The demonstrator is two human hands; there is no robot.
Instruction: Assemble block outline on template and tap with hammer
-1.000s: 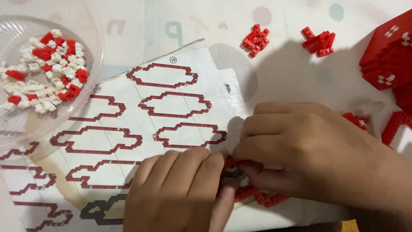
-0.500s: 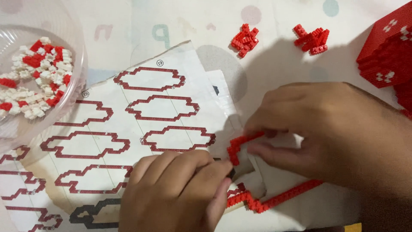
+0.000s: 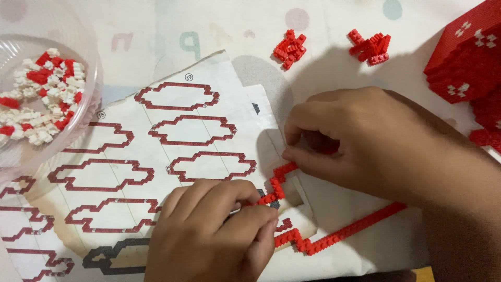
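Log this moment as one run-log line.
left hand: pinching red brick outline | right hand: pinching its upper end | under: instruction sheet | left: clear bowl of bricks

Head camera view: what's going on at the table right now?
A person is working with both hands on a thin red brick outline lying on a paper instruction sheet printed with similar red outlines. The left hand pinches one end of the chain and the right hand grips its upper end. A clear bowl of red and white bricks sits at the far left; a red built block stands at the top right.
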